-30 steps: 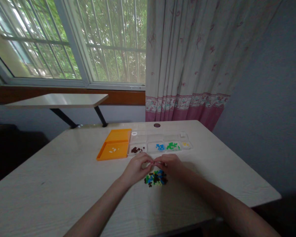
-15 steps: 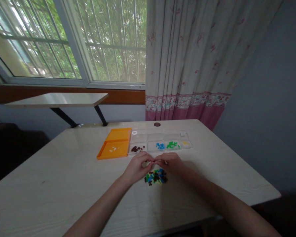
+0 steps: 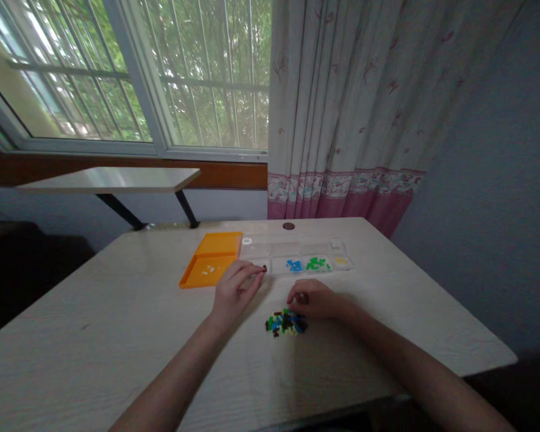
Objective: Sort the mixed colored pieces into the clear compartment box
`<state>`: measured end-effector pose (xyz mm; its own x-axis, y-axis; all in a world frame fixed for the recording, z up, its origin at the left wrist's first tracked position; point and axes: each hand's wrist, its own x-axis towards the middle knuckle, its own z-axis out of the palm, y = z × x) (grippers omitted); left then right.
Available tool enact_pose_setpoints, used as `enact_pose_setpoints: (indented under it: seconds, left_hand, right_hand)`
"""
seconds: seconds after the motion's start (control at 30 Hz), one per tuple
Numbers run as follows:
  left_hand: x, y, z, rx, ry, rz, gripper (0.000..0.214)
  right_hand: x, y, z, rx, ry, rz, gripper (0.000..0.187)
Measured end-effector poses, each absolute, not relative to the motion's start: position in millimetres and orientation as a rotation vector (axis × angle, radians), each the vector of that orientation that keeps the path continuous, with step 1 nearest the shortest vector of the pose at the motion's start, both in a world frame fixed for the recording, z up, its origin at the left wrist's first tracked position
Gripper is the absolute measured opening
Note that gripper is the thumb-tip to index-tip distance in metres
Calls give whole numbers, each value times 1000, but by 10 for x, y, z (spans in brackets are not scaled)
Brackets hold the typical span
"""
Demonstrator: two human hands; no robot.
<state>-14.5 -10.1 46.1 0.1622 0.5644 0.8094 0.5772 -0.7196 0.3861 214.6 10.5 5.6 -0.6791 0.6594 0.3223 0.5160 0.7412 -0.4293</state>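
Note:
My left hand point(image 3: 236, 289) reaches over the clear compartment tray point(image 3: 270, 247), thumb and forefinger pinched on a small dark brown brick point(image 3: 264, 268) above the tray's left front compartment. That hand hides most of this compartment. My right hand point(image 3: 314, 297) is curled with its fingers together, just above the back right edge of a mixed pile of small bricks point(image 3: 284, 323). The pile has green, blue, dark brown and pale yellow pieces. What the right fingers hold, if anything, cannot be made out.
Blue pieces point(image 3: 294, 265), green pieces point(image 3: 317, 264) and yellow pieces point(image 3: 341, 261) lie in separate front compartments. An open orange case point(image 3: 189, 277) holds several cream pieces point(image 3: 210, 270). Behind stand a raised shelf point(image 3: 112, 179), a window and a curtain point(image 3: 342, 108).
My hands, earlier meeting above the pile, have parted. The left moved forward and left to the tray with the dark brown brick; the right stayed close to the pile.

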Motion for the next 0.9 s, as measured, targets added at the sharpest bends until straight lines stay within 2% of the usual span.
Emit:
enact_pose_setpoints:
  seconds: [0.43, 0.7, 0.8, 0.9]
  left_hand:
    - [-181, -74, 471, -2313, -1196, -1607, 8]
    - [-477, 285, 217, -2312, -1876, -1016, 20]
    - [-522, 330, 164, -2339, -1940, -854, 22]
    - [-501, 306, 176, -2357, -1902, -852, 23]
  right_hand:
    - [2109, 132, 2, -970, -2483, 422, 10]
    - [2107, 158, 15, -969, -2492, 520, 10]
    - [2097, 156, 34, -1043, -2468, 558, 9]
    - [2093, 159, 52, -1085, -2386, 616, 10]
